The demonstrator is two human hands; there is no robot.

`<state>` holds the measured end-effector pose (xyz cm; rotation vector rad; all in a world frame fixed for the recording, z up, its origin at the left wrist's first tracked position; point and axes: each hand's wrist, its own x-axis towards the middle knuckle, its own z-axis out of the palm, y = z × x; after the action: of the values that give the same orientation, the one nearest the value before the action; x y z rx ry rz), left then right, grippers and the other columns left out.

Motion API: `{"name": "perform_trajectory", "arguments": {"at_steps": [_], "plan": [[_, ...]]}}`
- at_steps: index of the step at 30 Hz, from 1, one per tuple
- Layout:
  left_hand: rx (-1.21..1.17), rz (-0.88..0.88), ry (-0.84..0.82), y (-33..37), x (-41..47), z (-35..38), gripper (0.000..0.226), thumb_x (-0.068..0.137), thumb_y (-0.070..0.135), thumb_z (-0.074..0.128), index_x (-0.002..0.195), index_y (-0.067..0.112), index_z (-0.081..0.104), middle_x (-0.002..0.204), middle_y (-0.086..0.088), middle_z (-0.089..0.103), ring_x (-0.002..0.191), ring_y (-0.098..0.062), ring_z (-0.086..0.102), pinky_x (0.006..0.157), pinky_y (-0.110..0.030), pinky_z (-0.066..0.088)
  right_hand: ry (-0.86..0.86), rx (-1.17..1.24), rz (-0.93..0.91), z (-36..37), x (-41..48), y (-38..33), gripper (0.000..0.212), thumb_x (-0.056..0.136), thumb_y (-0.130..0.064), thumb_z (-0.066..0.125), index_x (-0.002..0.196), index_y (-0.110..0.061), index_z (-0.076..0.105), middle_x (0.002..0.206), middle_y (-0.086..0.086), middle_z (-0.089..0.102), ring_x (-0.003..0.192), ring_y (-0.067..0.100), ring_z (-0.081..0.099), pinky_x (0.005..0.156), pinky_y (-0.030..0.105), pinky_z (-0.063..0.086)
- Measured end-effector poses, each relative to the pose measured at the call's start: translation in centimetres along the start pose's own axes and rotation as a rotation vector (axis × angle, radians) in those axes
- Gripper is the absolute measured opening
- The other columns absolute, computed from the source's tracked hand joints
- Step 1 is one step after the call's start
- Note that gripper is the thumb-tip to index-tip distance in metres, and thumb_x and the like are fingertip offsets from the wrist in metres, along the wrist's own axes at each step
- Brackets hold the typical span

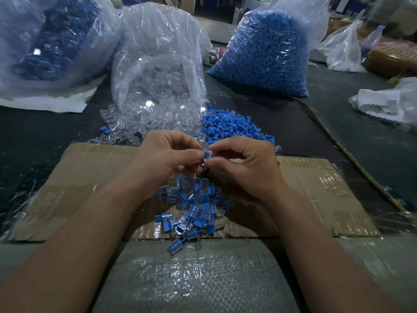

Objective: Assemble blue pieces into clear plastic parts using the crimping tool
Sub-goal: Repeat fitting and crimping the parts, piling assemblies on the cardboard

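A: Now, the hands?
B: Both the left hand [171, 157] and the right hand [239, 163] pinch 1 clear part [209, 156], blue piece [205, 152] in it, above the far edge of the cardboard [90, 177], mid-bench [338, 123].
A: Advice?
B: Keep the piece square and press until seated, I'd judge. No crimping tool in view.
A: Writing?
B: None readable.

Your pieces [237, 129] at one o'clock are blue, the parts [140, 123] at eleven clear, the cardboard [316, 188] brown, the bench [45, 127] dark.
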<state>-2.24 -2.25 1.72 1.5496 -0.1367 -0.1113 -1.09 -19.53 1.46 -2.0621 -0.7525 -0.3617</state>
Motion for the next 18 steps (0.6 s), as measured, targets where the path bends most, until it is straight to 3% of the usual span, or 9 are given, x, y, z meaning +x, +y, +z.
{"name": "perform_trajectory", "arguments": {"at_steps": [4,7,10,13,15,18], "plan": [[-0.021,0.031,0.051,0.0,0.2,-0.4,0.010,0.076,-0.004,0.060,0.074,0.006,0.060,0.058,-0.002,0.066,0.053,-0.010,0.063,0.052,-0.017,0.052,0.040,-0.090,0.240,-2.1,0.1,1.1,0.014,0.075,-0.026,0.073,0.085,-0.033,0.065,0.075,-0.022,0.062,0.076,-0.004,0.061,0.070,0.010,0.048],[-0.011,0.046,0.086,-0.1,0.3,-0.5,0.015,0.081,-0.006,0.056,0.075,0.008,0.058,0.057,0.002,0.065,0.053,-0.007,0.062,0.052,-0.015,0.051,-0.029,-0.222,0.391,-3.5,0.1,1.9,0.014,0.071,-0.033,0.074,0.083,-0.033,0.067,0.074,-0.021,0.060,0.072,-0.011,0.056,0.062,0.007,0.044],[-0.016,0.058,0.105,-0.1,0.3,-0.4,0.016,0.082,-0.006,0.056,0.075,0.008,0.057,0.055,0.004,0.064,0.052,-0.005,0.061,0.051,-0.015,0.050,-0.267,-0.277,0.561,-4.3,-0.1,2.1,0.032,0.061,-0.045,0.077,0.087,-0.041,0.060,0.082,-0.025,0.054,0.075,-0.009,0.052,0.059,0.008,0.034],[-0.024,0.069,0.107,-0.1,0.4,-0.4,0.015,0.081,-0.005,0.056,0.075,0.008,0.057,0.054,0.004,0.064,0.051,-0.005,0.061,0.051,-0.015,0.050,-0.501,-0.376,0.614,-4.2,-0.2,2.1,0.071,0.053,-0.049,0.080,0.117,-0.036,0.052,0.100,-0.021,0.046,0.092,0.001,0.047,0.073,0.020,0.035],[-0.022,0.072,0.106,-0.2,0.4,-0.4,0.014,0.081,-0.005,0.056,0.076,0.008,0.057,0.055,0.003,0.065,0.052,-0.006,0.061,0.052,-0.015,0.050,-0.543,-0.475,0.575,-3.9,-0.2,2.1,0.086,0.052,-0.050,0.081,0.128,-0.033,0.045,0.107,-0.017,0.040,0.101,0.005,0.039,0.078,0.024,0.032],[-0.019,0.067,0.100,-0.3,0.4,-0.5,0.013,0.081,-0.004,0.056,0.076,0.008,0.058,0.057,0.002,0.066,0.053,-0.006,0.062,0.052,-0.015,0.050,-0.522,-0.526,0.534,-3.7,-0.1,1.8,0.082,0.053,-0.051,0.081,0.126,-0.032,0.047,0.106,-0.014,0.042,0.100,0.007,0.040,0.077,0.025,0.033]]}}
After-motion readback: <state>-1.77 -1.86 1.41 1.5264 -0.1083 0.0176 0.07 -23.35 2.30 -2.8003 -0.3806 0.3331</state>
